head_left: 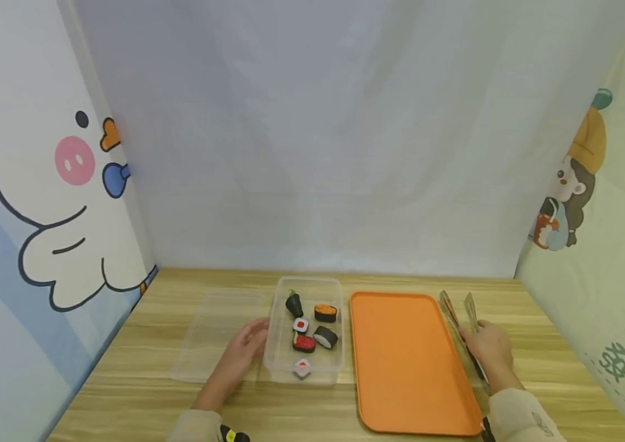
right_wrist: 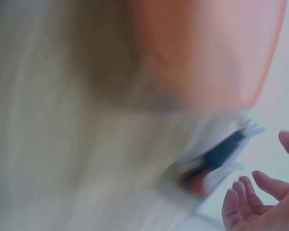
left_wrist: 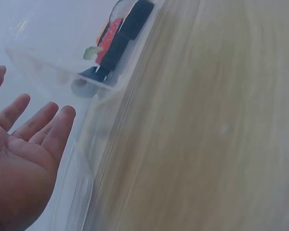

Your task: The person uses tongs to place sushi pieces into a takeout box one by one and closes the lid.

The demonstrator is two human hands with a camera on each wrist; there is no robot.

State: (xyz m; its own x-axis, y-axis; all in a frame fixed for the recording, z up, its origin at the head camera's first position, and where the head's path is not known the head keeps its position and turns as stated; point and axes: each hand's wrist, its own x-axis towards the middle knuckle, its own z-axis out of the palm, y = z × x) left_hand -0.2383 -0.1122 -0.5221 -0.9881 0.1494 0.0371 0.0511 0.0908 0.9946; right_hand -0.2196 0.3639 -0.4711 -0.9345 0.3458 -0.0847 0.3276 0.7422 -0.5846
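My left hand [head_left: 242,355] is at the left side of a clear plastic box [head_left: 275,353], its fingers extended and holding nothing. In the box lie several toy sushi pieces, among them an orange-topped one [head_left: 325,313], a red-topped one [head_left: 304,343] and a black-wrapped roll [head_left: 325,337]. A dark toy eggplant [head_left: 294,304] with a green stem is there too. On the right, my right hand [head_left: 492,351] is over a pair of metal tongs [head_left: 448,307], which lie with spread arms. In the right wrist view its fingers [right_wrist: 243,202] are loosely bent, with nothing between them and the thumb.
An orange tray [head_left: 409,362] lies between the box and the tongs. Left of the box a clear flat lid [head_left: 193,344] rests on the wooden table [head_left: 130,368]. A pale curtain [head_left: 312,153] hangs behind, and printed cloths stand on both sides.
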